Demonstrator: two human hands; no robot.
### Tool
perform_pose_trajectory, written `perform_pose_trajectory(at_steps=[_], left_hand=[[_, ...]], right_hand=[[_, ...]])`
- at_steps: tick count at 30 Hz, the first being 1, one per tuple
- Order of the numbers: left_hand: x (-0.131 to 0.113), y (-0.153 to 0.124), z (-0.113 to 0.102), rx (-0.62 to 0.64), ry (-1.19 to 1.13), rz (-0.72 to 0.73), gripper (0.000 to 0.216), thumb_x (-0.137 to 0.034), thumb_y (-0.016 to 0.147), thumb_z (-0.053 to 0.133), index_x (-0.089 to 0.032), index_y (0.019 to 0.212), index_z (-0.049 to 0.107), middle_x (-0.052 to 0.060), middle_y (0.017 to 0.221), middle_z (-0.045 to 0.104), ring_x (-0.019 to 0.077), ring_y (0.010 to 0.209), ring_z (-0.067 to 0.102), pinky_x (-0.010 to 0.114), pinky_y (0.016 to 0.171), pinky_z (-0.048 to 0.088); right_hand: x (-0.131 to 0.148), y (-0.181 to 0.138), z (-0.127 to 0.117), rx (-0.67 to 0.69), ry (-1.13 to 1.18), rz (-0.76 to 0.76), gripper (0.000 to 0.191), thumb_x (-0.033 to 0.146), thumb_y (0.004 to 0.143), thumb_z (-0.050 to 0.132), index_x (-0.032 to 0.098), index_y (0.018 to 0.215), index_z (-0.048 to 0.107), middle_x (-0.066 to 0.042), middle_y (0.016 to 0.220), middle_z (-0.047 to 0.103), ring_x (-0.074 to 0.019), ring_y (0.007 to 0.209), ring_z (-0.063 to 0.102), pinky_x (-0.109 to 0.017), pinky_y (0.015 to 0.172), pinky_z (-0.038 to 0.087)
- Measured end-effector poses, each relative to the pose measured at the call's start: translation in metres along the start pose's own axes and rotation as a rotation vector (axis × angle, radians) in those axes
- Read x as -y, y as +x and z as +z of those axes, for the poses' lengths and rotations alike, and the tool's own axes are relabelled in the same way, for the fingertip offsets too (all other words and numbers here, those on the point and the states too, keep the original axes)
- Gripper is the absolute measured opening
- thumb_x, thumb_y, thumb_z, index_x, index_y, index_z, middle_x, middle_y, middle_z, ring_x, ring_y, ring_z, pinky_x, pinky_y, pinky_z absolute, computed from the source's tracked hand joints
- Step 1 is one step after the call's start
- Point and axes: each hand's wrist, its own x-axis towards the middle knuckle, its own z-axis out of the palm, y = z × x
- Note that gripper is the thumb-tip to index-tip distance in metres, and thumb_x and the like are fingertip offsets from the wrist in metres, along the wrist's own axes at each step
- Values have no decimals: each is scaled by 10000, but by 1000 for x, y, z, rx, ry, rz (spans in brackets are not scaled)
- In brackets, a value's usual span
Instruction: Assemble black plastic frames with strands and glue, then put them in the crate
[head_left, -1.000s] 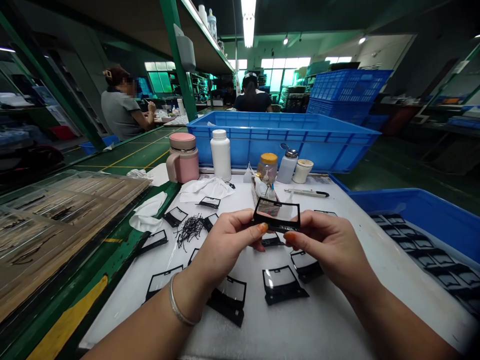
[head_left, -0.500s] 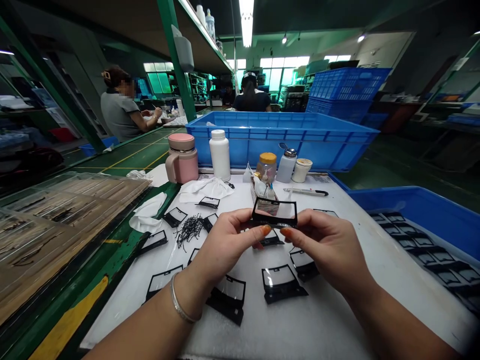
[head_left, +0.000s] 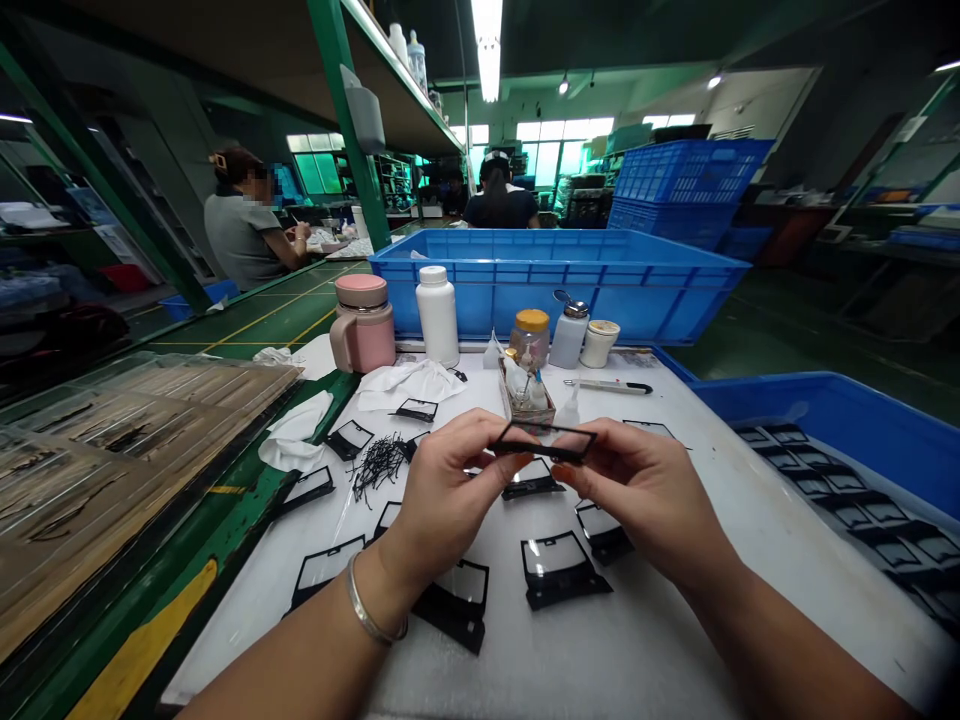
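Note:
Between my two hands is a black frame with a clear window (head_left: 546, 451), tilted nearly flat above the white tabletop (head_left: 637, 650). My left hand (head_left: 457, 485) pinches its left end between thumb and fingers. At its right end, my right hand (head_left: 645, 480) grips it the same way. Several similar black frames lie around and below my hands, among them one frame (head_left: 566, 585) in front and another (head_left: 461, 600) near my left wrist. A pile of thin black strips (head_left: 379, 465) lies left of my left hand.
A large blue crate (head_left: 555, 290) stands behind the table; a blue bin (head_left: 847, 410) with rows of black frames is at right. Along the back are a pink mug (head_left: 365, 325), a white bottle (head_left: 437, 318) and a small box of bottles (head_left: 529, 395). A person (head_left: 244, 225) sits at far left.
The held frame has tipped from facing me to nearly flat, so its window looks narrower. Both hands keep their grip at its ends.

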Motion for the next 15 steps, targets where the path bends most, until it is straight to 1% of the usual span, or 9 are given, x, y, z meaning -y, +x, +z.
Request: perform_pose_trajectory(at_steps=[3, 4, 6, 10, 12, 15], left_hand=[[-3, -2, -2, -7, 157, 271, 183, -67, 868, 606, -177, 957, 723, 69, 913, 676, 158, 851, 628, 283, 759, 536], [-4, -3, -3, 5, 192, 331, 221, -40, 864, 592, -179, 982, 718, 75, 941, 677, 161, 871, 633, 292, 778, 543], [-6, -3, -5, 20, 248, 412, 267, -12, 854, 578, -180, 1010, 712, 85, 966, 676, 166, 889, 638, 293, 772, 551], [-9, -4, -7, 8, 310, 478, 297, 4, 842, 581, -184, 1032, 709, 91, 968, 673, 173, 889, 635, 280, 725, 548], [-9, -4, -8, 13, 325, 490, 311, 13, 834, 589, -185, 1041, 709, 92, 974, 672, 176, 890, 631, 283, 731, 545], [-10, -4, -8, 31, 333, 513, 313, 30, 824, 591, -172, 1034, 707, 97, 983, 667, 177, 886, 624, 282, 724, 538]], right_hand=[[-2, 3, -7, 91, 166, 87, 278, 292, 764, 770, 216, 1021, 696, -45, 921, 710, -151, 775, 652, -220, 597, 509], [-3, 3, -10, 119, 222, 119, 303, 292, 773, 764, 215, 1056, 687, -54, 932, 714, -154, 776, 660, -216, 582, 507], [-3, 3, -14, 164, 313, 168, 327, 296, 798, 742, 204, 1103, 671, -63, 886, 715, -154, 744, 661, -207, 545, 493], [-2, 2, -17, 203, 448, 231, 279, 314, 852, 680, 196, 1104, 674, -30, 730, 674, -123, 631, 618, -190, 495, 461], [-1, 2, -17, 208, 490, 260, 257, 322, 863, 668, 205, 1092, 679, -13, 713, 658, -94, 577, 582, -180, 490, 453], [-1, 0, -17, 214, 499, 272, 260, 332, 865, 671, 211, 1095, 675, -6, 727, 646, -71, 546, 555, -177, 507, 452]])
